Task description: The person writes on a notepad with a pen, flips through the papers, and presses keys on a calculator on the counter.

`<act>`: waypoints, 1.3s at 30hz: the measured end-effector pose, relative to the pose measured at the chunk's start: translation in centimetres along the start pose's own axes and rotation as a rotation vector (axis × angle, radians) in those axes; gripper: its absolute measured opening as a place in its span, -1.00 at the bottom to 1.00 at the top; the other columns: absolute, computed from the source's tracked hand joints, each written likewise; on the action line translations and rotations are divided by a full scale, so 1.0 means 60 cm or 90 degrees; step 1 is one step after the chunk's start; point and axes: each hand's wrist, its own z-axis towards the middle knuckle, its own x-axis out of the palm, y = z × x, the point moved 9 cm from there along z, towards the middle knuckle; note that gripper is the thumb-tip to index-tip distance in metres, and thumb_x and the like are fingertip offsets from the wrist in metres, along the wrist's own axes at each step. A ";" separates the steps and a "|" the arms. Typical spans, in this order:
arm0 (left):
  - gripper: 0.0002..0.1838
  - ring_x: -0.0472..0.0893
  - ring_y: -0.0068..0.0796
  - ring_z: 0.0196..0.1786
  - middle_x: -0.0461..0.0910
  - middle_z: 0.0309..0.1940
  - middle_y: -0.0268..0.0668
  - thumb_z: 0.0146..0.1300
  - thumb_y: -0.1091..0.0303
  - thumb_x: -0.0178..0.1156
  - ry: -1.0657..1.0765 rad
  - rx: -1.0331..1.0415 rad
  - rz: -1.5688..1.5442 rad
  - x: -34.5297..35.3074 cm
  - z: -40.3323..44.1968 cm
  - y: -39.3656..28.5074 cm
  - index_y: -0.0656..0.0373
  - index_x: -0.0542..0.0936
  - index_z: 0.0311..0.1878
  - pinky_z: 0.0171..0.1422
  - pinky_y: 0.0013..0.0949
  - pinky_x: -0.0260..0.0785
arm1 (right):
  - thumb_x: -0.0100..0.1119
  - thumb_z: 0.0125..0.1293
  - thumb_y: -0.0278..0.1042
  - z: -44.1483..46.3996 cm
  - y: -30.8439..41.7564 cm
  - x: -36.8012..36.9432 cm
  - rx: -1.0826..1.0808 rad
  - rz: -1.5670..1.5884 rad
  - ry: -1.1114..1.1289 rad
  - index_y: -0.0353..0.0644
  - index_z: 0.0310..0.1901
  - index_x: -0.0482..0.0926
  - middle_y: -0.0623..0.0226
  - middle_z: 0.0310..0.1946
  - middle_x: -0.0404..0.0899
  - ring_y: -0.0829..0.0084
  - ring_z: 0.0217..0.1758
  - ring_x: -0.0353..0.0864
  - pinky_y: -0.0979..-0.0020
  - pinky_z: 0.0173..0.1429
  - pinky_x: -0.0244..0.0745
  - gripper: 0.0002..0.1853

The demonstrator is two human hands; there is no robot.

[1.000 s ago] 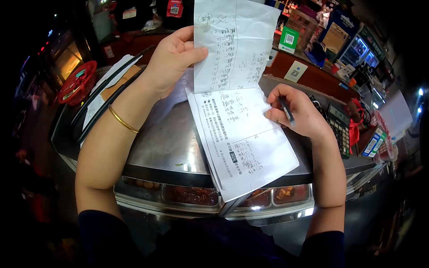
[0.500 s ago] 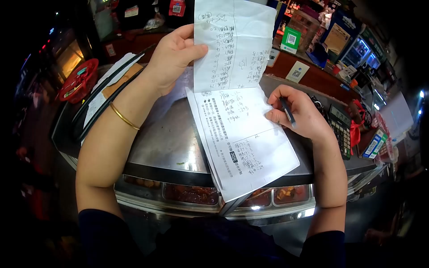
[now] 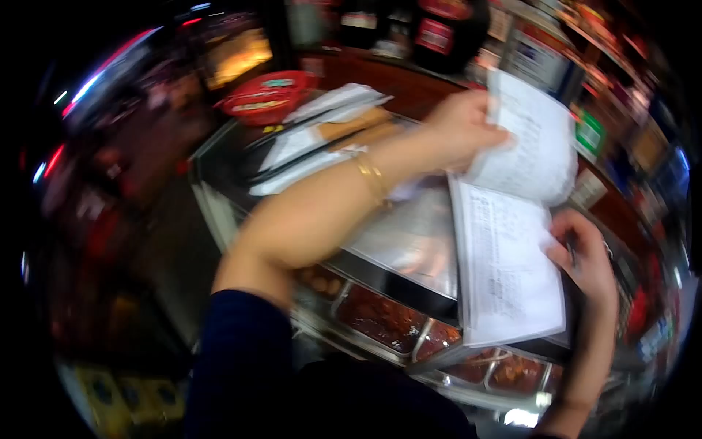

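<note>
Notepad (image 3: 512, 271) btwn L (image 3: 472, 132) & R hands (image 3: 583, 256)

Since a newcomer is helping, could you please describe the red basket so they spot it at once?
Find the metal counter. At its far left end, just beyond the white papers, sits the red basket. Unlike the flat papers, it is round and open-topped, with small items inside.

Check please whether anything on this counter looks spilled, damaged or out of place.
Nothing clearly spilled or damaged, though blur hides detail. The papers near the red basket look slightly untidy, their edges uneven.
</note>
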 end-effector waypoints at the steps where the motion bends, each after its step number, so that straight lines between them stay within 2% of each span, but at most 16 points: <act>1: -0.55 0.72 -0.40 -0.01 0.71 -0.03 -0.11 0.27 0.58 0.32 -0.007 0.015 0.078 -0.005 0.003 0.001 0.31 0.48 0.22 0.10 -0.29 0.61 | 0.42 0.20 -0.50 -0.001 -0.016 0.002 0.069 0.042 0.003 -0.23 -0.16 0.51 0.53 -0.34 0.37 0.66 -0.26 0.33 0.58 -0.13 0.31 -0.74; 2: -0.49 0.70 -0.40 0.03 0.69 0.00 -0.11 0.22 0.60 0.33 -0.042 -0.019 0.059 0.004 -0.008 -0.007 0.32 0.45 0.24 0.11 -0.31 0.59 | 0.37 0.20 -0.55 -0.005 -0.013 -0.003 0.038 -0.002 -0.005 -0.24 -0.17 0.48 0.51 -0.33 0.37 0.65 -0.26 0.31 0.58 -0.13 0.31 -0.76; 3: -0.45 0.67 -0.39 0.09 0.66 0.06 -0.11 0.19 0.60 0.34 0.007 0.110 0.059 0.000 0.020 0.012 0.32 0.42 0.26 0.14 -0.32 0.56 | 0.37 0.21 -0.55 -0.005 -0.018 -0.005 0.017 -0.009 -0.009 -0.25 -0.15 0.47 0.49 -0.31 0.38 0.62 -0.25 0.32 0.56 -0.11 0.31 -0.74; 4: -0.44 0.64 -0.38 0.13 0.63 0.10 -0.12 0.17 0.61 0.36 -0.018 0.090 0.145 -0.004 0.010 -0.002 0.33 0.42 0.25 0.19 -0.30 0.54 | 0.36 0.22 -0.54 -0.003 -0.024 -0.007 -0.004 -0.015 -0.013 -0.26 -0.12 0.45 0.48 -0.28 0.38 0.60 -0.24 0.32 0.54 -0.09 0.32 -0.73; 5: -0.42 0.63 -0.39 0.13 0.64 0.09 -0.15 0.14 0.59 0.38 -0.005 0.011 0.013 0.000 0.008 0.015 0.35 0.43 0.25 0.20 -0.30 0.52 | 0.36 0.23 -0.53 -0.008 -0.043 -0.009 0.053 -0.006 -0.013 -0.26 -0.09 0.44 0.45 -0.25 0.39 0.57 -0.22 0.33 0.53 -0.07 0.32 -0.70; 6: -0.39 0.63 -0.37 0.13 0.63 0.10 -0.15 0.14 0.59 0.40 0.109 0.060 0.049 0.009 0.007 0.001 0.35 0.43 0.28 0.20 -0.28 0.52 | 0.37 0.24 -0.50 -0.010 -0.046 -0.009 0.003 -0.012 -0.044 -0.27 -0.06 0.43 0.43 -0.22 0.39 0.56 -0.20 0.33 0.52 -0.05 0.33 -0.68; 8: -0.39 0.62 -0.36 0.14 0.64 0.12 -0.15 0.14 0.55 0.44 0.137 -0.062 0.113 0.015 -0.012 0.021 0.33 0.46 0.28 0.22 -0.28 0.51 | 0.38 0.30 -0.43 -0.013 -0.077 -0.018 0.033 0.033 -0.056 -0.29 -0.01 0.41 0.39 -0.17 0.38 0.55 -0.16 0.33 0.50 -0.02 0.33 -0.64; 11: -0.40 0.63 -0.33 0.16 0.66 0.14 -0.10 0.10 0.57 0.46 0.217 -0.098 0.116 0.028 -0.023 0.017 0.37 0.53 0.25 0.24 -0.26 0.51 | 0.39 0.33 -0.40 -0.008 -0.077 -0.019 0.050 0.019 -0.050 -0.30 -0.01 0.41 0.39 -0.17 0.39 0.58 -0.16 0.33 0.53 -0.01 0.32 -0.65; 12: -0.39 0.63 -0.31 0.16 0.66 0.13 -0.11 0.09 0.57 0.47 0.228 -0.072 0.138 0.028 -0.020 0.011 0.36 0.53 0.25 0.25 -0.25 0.51 | 0.35 0.36 -0.37 -0.005 -0.090 -0.029 0.018 -0.012 -0.055 -0.27 0.02 0.44 0.41 -0.19 0.43 0.62 -0.27 0.38 0.58 -0.16 0.39 -0.67; 13: -0.38 0.63 -0.29 0.16 0.66 0.13 -0.11 0.07 0.56 0.48 0.241 -0.054 0.159 0.027 -0.021 0.011 0.36 0.54 0.25 0.25 -0.24 0.51 | 0.34 0.38 -0.37 -0.005 -0.105 -0.031 0.019 -0.006 -0.041 -0.28 0.04 0.42 0.40 -0.15 0.43 0.60 -0.19 0.39 0.56 -0.08 0.39 -0.66; 19: -0.47 0.71 -0.31 -0.14 0.73 -0.09 -0.15 0.08 0.33 0.55 0.172 -0.088 0.296 -0.010 0.002 0.036 0.31 0.64 0.12 -0.14 -0.28 0.58 | 0.30 0.40 -0.39 0.000 -0.133 -0.045 0.003 -0.050 -0.018 -0.30 0.07 0.40 0.37 -0.08 0.42 0.52 0.01 0.40 0.47 0.20 0.31 -0.66; 20: -0.47 0.72 -0.31 -0.16 0.73 -0.11 -0.15 0.08 0.32 0.55 0.170 -0.102 0.308 -0.013 0.006 0.042 0.32 0.65 0.11 -0.16 -0.28 0.58 | 0.27 0.43 -0.36 0.000 -0.161 -0.058 -0.042 -0.081 -0.051 -0.26 0.08 0.42 0.39 -0.12 0.44 0.58 -0.12 0.44 0.53 0.00 0.41 -0.69; 23: -0.48 0.72 -0.31 -0.21 0.73 -0.16 -0.16 0.07 0.30 0.56 0.165 -0.121 0.310 -0.018 0.014 0.060 0.34 0.66 0.08 -0.21 -0.29 0.59 | 0.31 0.30 -0.50 -0.003 0.045 -0.007 -0.083 -0.404 0.039 -0.26 0.07 0.57 0.14 0.06 0.49 0.29 0.12 0.50 0.31 0.26 0.47 -0.69; 26: -0.47 0.73 -0.31 -0.16 0.73 -0.12 -0.15 0.10 0.30 0.54 0.182 -0.129 0.390 -0.018 0.012 0.054 0.34 0.65 0.11 -0.14 -0.28 0.60 | 0.26 0.31 -0.56 -0.002 0.013 -0.020 -0.097 -0.285 -0.012 -0.29 -0.07 0.60 0.18 0.00 0.50 0.26 0.11 0.50 0.30 0.25 0.47 -0.83; 32: -0.52 0.71 -0.27 -0.04 0.71 0.02 -0.12 0.17 0.39 0.48 0.167 -0.204 0.254 -0.013 -0.025 0.033 0.34 0.63 0.14 0.00 -0.22 0.58 | 0.31 0.34 -0.44 -0.003 0.045 -0.007 -0.115 -0.332 0.023 -0.25 -0.06 0.63 0.24 0.00 0.50 0.28 0.13 0.49 0.26 0.29 0.44 -0.82; 39: -0.53 0.71 -0.23 0.04 0.71 0.05 -0.11 0.24 0.40 0.41 0.168 -0.207 0.166 -0.013 -0.021 0.032 0.35 0.60 0.19 0.06 -0.18 0.57 | 0.24 0.47 -0.23 -0.016 -0.022 -0.020 0.080 -0.191 -0.003 -0.22 0.06 0.63 0.23 0.09 0.58 0.30 0.24 0.49 0.27 0.40 0.35 -0.73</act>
